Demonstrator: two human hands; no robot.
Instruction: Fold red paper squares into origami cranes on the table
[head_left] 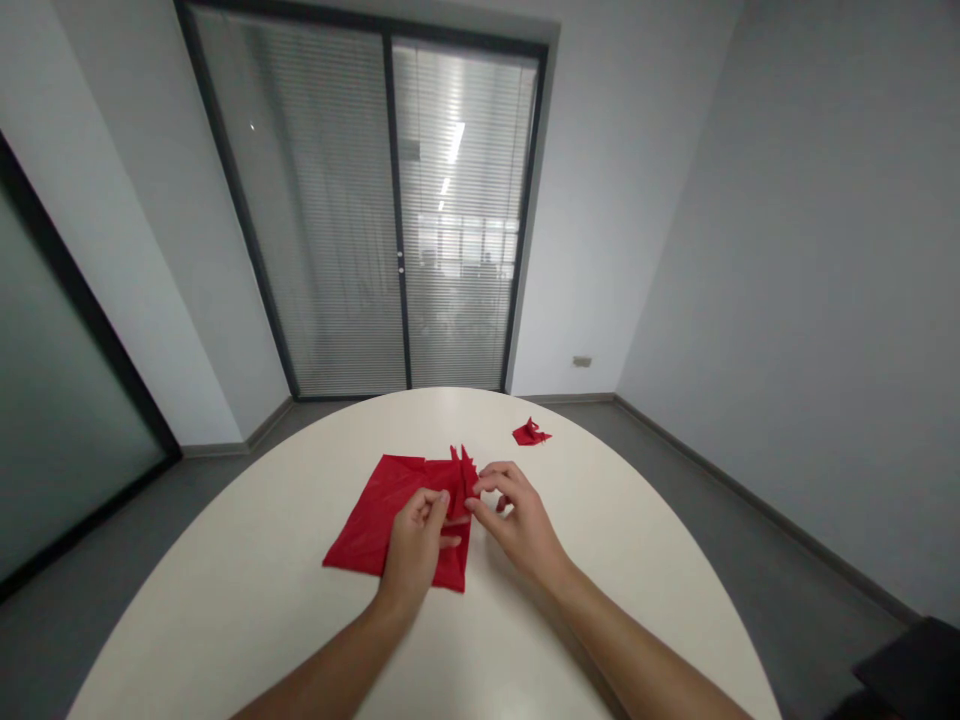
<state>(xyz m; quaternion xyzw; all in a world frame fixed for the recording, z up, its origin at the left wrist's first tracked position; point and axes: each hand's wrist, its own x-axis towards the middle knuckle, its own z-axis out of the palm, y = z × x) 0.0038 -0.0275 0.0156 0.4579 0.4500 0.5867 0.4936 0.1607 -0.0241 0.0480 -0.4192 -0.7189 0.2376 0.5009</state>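
A small folded red paper figure (462, 478) is held upright between both my hands above a stack of flat red paper sheets (375, 515) on the white round table (247, 590). My left hand (416, 545) pinches the figure's lower left side, fingers closed. My right hand (517, 520) pinches its right side with thumb and fingertips. A finished-looking folded red paper piece (530, 433) lies apart on the table, farther back and to the right.
The table's curved edge runs close on the left, right and far sides. Beyond it are grey floor, a glass sliding door with blinds (397, 220), and grey walls. A dark object (911, 665) sits at the lower right corner.
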